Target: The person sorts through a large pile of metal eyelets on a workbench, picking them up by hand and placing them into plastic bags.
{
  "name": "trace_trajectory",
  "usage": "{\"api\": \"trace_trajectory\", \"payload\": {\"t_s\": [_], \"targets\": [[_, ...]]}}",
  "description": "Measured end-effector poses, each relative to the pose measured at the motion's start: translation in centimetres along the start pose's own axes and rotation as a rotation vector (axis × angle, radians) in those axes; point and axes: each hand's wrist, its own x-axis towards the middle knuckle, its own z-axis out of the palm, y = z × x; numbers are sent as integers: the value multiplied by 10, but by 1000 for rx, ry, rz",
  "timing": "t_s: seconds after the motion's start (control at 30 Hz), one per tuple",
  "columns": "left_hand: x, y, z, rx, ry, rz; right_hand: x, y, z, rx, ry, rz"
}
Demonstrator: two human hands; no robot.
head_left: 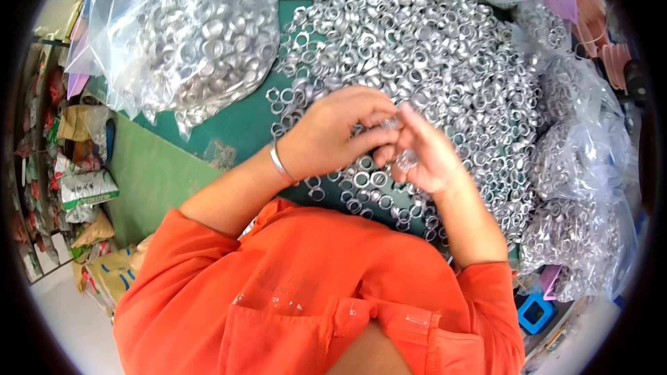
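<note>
My left hand (337, 128), with a silver bangle (280, 161) on its wrist, is closed on small silver metal rings, partly hidden by the fingers. Its fingertips meet those of my right hand (432, 156). The right hand is curled, with a shiny metal ring (406, 160) against its fingers and palm. Another bit of metal (389, 123) shows between the two hands. Beneath and beyond them spreads a large heap of loose metal rings (417, 48) on a green table top (243, 125). Blur hides how many rings each hand has.
A clear plastic bag (208, 42) full of metal rings stands at the far left. More filled bags (580, 160) line the right side and the back edge. A blue square device (535, 314) lies at the lower right. Packages (87, 187) sit on the left.
</note>
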Motion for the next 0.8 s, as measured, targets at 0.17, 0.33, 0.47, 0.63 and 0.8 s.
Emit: {"api": "trace_trajectory", "payload": {"t_s": [0.17,0.33,0.47,0.63,0.8], "targets": [[25,-42,-14,448,325,146,-5,-16,-25,167,-32,-235],[25,-84,-25,769,212,-173,-19,-48,-46,189,158,-399],[14,-71,-1,706,189,-118,-26,-82,-58,49,151,-455],[5,-74,-3,585,210,-118,-17,-199,-78,-44,452,-1025],[2,-75,-1,655,222,-55,-28,-302,-150,-1400,1200,-951]]}}
